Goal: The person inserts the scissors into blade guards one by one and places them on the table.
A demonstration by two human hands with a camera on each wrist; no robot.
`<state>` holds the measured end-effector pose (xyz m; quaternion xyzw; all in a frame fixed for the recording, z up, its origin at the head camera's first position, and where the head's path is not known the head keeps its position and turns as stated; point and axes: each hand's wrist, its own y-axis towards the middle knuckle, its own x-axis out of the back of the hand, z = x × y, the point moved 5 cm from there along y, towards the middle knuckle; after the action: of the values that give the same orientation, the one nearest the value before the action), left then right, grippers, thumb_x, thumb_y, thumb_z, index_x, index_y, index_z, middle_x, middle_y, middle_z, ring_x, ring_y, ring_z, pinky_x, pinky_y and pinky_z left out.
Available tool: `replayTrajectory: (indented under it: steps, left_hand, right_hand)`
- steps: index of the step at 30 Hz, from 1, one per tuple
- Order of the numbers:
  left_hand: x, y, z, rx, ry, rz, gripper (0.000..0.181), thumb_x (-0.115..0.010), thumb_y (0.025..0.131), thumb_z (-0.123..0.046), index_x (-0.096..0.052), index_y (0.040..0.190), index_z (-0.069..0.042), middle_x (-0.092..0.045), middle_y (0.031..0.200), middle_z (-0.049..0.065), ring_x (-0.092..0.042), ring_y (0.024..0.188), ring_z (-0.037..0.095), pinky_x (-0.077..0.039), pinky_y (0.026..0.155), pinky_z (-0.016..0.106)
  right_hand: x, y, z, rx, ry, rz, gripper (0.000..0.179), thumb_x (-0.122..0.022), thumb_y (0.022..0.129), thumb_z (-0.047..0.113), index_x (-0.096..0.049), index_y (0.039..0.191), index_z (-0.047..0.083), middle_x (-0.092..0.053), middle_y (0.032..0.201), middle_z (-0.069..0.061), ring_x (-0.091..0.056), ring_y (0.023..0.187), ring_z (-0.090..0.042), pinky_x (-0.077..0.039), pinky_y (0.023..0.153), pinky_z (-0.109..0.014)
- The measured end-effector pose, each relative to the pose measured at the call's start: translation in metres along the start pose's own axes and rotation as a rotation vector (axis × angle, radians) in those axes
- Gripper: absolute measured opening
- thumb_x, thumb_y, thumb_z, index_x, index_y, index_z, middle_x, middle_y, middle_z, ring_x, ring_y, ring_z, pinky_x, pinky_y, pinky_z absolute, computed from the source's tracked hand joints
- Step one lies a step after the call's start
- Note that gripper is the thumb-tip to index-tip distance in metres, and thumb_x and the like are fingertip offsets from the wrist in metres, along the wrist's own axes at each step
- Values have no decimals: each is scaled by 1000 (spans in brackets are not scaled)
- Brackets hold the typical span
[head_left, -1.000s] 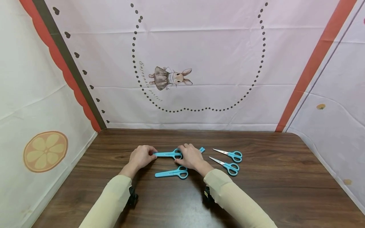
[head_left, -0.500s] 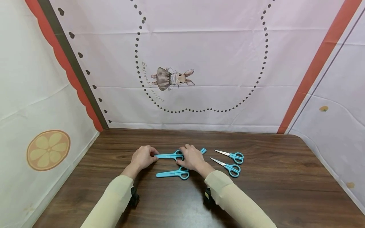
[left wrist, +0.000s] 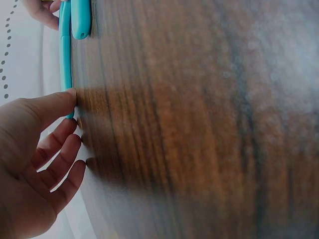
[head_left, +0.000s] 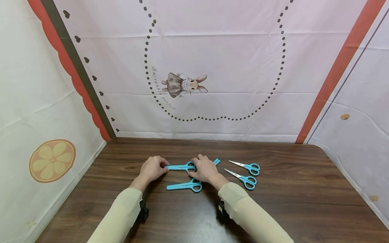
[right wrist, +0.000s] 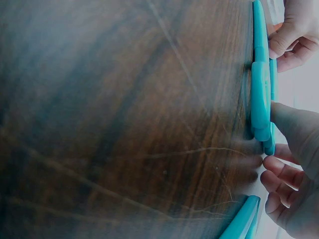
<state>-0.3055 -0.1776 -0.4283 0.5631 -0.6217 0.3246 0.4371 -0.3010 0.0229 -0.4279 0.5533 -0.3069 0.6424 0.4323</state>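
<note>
A pair of light blue scissors [head_left: 179, 167] lies across the table with its blades in a matching blue sheath. My left hand [head_left: 153, 167] pinches the sheath's tip between thumb and fingertips; the left wrist view shows its other fingers loosely bent. At the other end, my right hand [head_left: 205, 168] holds the handle loops, partly covering them. Nearer to me lies a second pair of sheathed blue scissors [head_left: 183, 186], close below the right thumb. In the right wrist view, its handle [right wrist: 260, 94] overlaps the pair held by both hands.
Right of my right hand lie two scissors with bare metal blades, a farther pair [head_left: 250, 168] and a nearer pair [head_left: 247, 181]. The end of another blue piece [head_left: 216, 161] shows behind the right hand. Printed cloth [head_left: 237, 67] hangs behind the brown table [head_left: 291, 202].
The head view shifts slightly. Both hands keep their places at the two ends of the farther sheathed scissors, and the other scissors lie as before.
</note>
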Motion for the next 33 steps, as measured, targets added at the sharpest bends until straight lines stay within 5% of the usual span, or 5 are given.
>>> replayTrajectory:
  steps: [12,24,33]
  left_hand:
    - [-3,1,4,27,-63,22,11,-72,78,-19,-71,89,-21,-59,88,-2,-53,78,14,-44,68,35]
    - [-4,-1,8,9,-80,34,13,-72,79,-20,-70,92,-21,-55,85,-2,-49,76,14,-42,67,34]
    - [-4,-4,4,-6,-60,48,31,-73,78,-23,-65,108,-16,-55,89,-2,-51,78,15,-43,68,35]
  right_hand:
    - [-1,-1,-2,-40,71,18,54,-64,83,45,-55,127,14,-53,108,-7,-52,93,-22,-45,69,-35]
    - [4,-3,-1,-14,94,42,54,-57,88,43,-51,130,9,-55,115,-11,-53,103,-26,-46,82,-40]
    - [12,-9,-1,29,90,24,48,-54,92,37,-52,128,5,-56,119,-14,-53,110,-30,-44,90,-42]
